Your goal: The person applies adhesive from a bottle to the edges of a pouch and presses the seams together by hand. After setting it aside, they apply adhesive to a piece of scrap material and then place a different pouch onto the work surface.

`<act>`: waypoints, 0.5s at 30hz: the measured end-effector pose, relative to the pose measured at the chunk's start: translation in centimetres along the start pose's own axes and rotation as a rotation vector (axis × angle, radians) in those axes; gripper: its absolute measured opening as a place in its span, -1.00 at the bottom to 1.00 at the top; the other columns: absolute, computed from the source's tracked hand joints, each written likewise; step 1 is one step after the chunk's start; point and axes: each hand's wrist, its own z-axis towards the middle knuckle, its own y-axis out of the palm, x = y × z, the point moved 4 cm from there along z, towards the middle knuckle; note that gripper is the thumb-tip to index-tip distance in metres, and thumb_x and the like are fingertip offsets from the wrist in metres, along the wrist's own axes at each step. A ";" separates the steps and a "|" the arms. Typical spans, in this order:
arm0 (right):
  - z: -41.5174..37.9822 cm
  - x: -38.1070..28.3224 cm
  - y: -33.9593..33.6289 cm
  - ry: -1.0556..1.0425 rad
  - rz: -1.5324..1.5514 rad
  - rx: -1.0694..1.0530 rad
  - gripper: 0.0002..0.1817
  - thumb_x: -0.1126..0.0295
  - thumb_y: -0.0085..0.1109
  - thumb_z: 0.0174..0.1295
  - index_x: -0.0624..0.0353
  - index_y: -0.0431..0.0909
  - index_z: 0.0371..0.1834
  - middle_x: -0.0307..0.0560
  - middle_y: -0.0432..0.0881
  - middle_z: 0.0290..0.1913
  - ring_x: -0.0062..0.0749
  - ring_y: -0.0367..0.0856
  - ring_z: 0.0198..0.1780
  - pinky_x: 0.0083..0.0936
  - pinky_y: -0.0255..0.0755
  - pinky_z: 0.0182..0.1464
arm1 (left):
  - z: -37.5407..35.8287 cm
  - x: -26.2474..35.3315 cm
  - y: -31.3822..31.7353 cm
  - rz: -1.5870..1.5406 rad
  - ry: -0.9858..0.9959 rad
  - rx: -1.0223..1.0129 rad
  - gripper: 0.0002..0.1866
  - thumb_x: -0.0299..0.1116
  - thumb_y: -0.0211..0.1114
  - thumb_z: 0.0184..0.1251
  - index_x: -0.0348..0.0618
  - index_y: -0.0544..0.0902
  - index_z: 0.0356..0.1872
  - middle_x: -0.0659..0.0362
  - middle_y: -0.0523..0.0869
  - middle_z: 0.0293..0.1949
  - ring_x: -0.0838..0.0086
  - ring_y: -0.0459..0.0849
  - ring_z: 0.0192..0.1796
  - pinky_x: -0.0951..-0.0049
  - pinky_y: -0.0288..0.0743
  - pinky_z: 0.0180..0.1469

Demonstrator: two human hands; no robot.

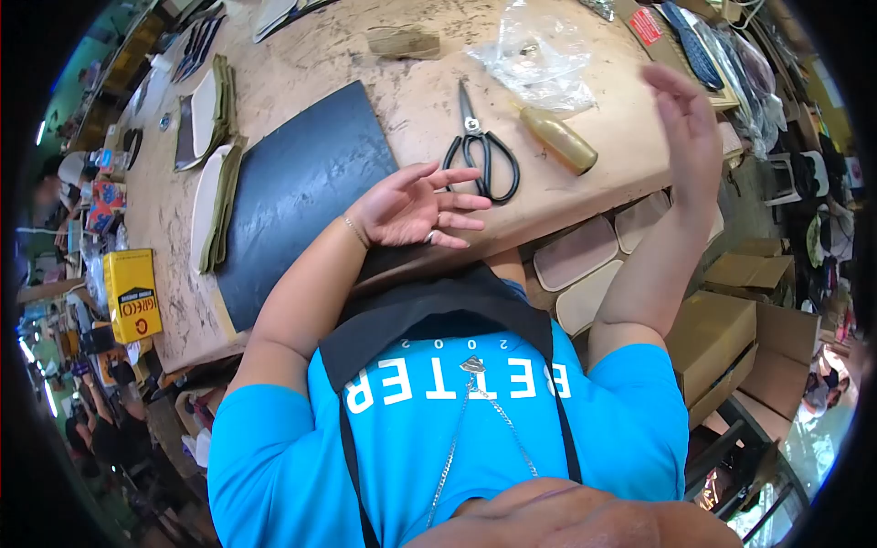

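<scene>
My left hand [422,210] is held palm up over the table's front edge, fingers spread and holding nothing. A ring is on one finger and a thin bracelet circles the wrist. Just beyond its fingertips lie black-handled scissors [494,169], blades pointing away from me; the fingers overlap one handle loop. To that hand's left is a large black sheet [306,192]. My right hand [687,119] is raised at the table's right side, slightly blurred, with its fingers extended and nothing in it. An amber bottle [559,140] lies on its side between the two hands.
Clear plastic bags [539,59] and a brown block [403,43] lie farther back on the table [438,91]. Stacked cut pieces [215,210] and a yellow can [133,295] are at left. Cardboard boxes [713,347] stand at right, beside pale rounded panels [575,254] below the edge.
</scene>
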 end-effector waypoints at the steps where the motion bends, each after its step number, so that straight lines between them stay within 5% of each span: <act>1: 0.2 -0.2 0.2 0.000 0.009 -0.008 -0.56 0.24 0.13 0.41 0.41 0.53 0.17 0.24 0.66 0.15 -0.10 0.66 0.18 -0.14 0.42 0.37 | 0.5 -0.1 0.2 -0.020 0.002 -0.008 -0.36 0.10 -0.06 0.61 -0.03 0.25 0.53 -0.17 0.37 0.45 -0.12 0.43 0.43 -0.27 0.37 0.37; 9: -2.2 -11.1 12.3 -0.302 0.105 -0.487 -0.66 0.39 0.15 0.35 0.31 0.59 0.13 0.13 0.69 0.04 -0.12 0.68 0.06 -0.21 0.47 0.23 | -1.1 -0.4 -0.3 0.038 0.095 -0.023 -0.41 0.05 -0.02 0.61 -0.01 0.28 0.51 -0.06 0.47 0.39 0.00 0.49 0.40 -0.18 0.39 0.38; 15: -2.9 -18.4 10.0 -0.514 0.410 -0.713 -0.70 0.50 0.16 0.30 0.24 0.63 0.09 0.06 0.71 -0.05 -0.14 0.70 -0.03 -0.26 0.51 0.12 | -2.8 -1.2 -0.2 0.222 0.244 0.077 -0.50 -0.11 0.03 0.64 -0.06 0.35 0.47 0.03 0.55 0.32 0.21 0.55 0.34 0.12 0.46 0.36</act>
